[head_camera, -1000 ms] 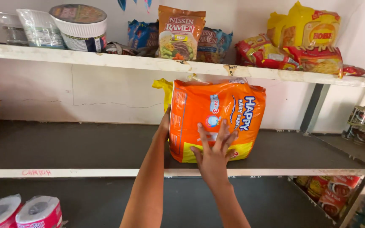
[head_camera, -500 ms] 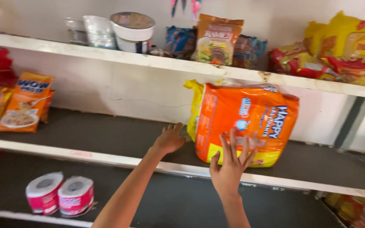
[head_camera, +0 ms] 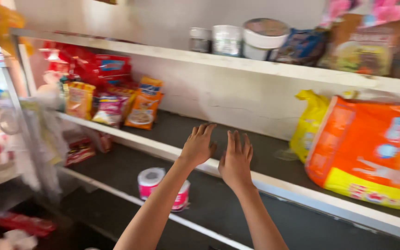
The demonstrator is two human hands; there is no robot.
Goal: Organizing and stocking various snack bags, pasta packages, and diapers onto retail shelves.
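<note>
My left hand (head_camera: 198,145) and my right hand (head_camera: 235,159) are both raised side by side over the front edge of the middle shelf (head_camera: 274,183), fingers spread, holding nothing. A large orange and yellow diaper pack (head_camera: 371,153) stands on that shelf to the right of my hands, apart from them. A yellow bag (head_camera: 309,125) leans behind its left side.
Snack packets (head_camera: 112,104) crowd the shelf's left end. Two pink-wrapped toilet rolls (head_camera: 163,187) sit on the lower shelf. The top shelf carries tubs (head_camera: 260,39), jars and noodle packets (head_camera: 362,46). More goods hang at the far left.
Both hands have come off the diaper pack and moved left along the shelf. The view has swung left, bringing the snack packets in.
</note>
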